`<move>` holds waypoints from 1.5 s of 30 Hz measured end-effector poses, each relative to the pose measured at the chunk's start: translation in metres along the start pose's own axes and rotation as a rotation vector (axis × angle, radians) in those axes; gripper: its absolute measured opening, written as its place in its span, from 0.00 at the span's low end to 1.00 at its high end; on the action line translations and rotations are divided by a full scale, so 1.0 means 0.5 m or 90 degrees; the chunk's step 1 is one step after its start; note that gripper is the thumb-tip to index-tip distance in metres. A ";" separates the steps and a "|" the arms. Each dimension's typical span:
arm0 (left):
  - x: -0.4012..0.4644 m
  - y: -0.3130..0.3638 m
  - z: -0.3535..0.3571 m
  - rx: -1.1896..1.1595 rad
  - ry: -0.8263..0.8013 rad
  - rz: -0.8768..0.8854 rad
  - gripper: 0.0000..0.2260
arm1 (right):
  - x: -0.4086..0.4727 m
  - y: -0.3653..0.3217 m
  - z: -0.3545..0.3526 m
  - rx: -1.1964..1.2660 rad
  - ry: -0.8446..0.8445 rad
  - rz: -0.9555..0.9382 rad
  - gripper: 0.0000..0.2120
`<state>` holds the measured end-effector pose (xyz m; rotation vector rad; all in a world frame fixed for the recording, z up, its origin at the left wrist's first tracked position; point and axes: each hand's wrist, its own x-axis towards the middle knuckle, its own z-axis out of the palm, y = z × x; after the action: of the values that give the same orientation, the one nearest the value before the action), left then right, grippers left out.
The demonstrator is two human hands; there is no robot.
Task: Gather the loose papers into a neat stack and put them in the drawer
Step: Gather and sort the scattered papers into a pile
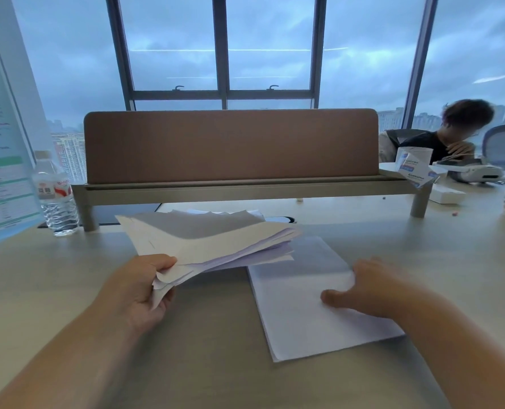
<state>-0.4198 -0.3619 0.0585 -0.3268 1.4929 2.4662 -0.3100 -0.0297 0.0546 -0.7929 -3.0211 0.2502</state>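
At a pale desk (216, 335), a person's left hand (139, 290) pinches a ragged sheaf of papers (204, 240) by its near corner, lifted off the surface, while the right hand (363, 287) – blurred, fingers curled – rests on a flat stack (304, 314) lying w/ its far corner under the sheaf. Beyond: a water bottle (56, 199) at left, a brown divider panel (230, 146), windows (221, 48) – and a 2nd person (440, 134) seated far right.

You face tall dark-framed windows (226, 54) filling the upper frame, with grey-blue overcast sky and pale daylight. Below them, at centre, a brown fabric desk divider (230, 146) stands on a beige metal rail (245, 188). The pale wood-grain desk (216, 335) spreads across the lower frame.
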 end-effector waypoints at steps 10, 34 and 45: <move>0.002 -0.012 0.003 0.057 -0.001 0.045 0.10 | -0.004 0.009 -0.016 0.090 -0.076 0.054 0.32; -0.002 -0.015 -0.007 0.271 0.026 0.064 0.16 | 0.039 0.075 -0.031 0.172 0.186 0.092 0.08; -0.008 0.007 -0.030 0.498 0.043 0.054 0.15 | 0.046 0.132 -0.040 0.433 0.285 0.190 0.11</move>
<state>-0.4159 -0.3773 0.0560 -0.1908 2.3676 1.7289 -0.2970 0.0411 0.0635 -1.0302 -2.1702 0.8987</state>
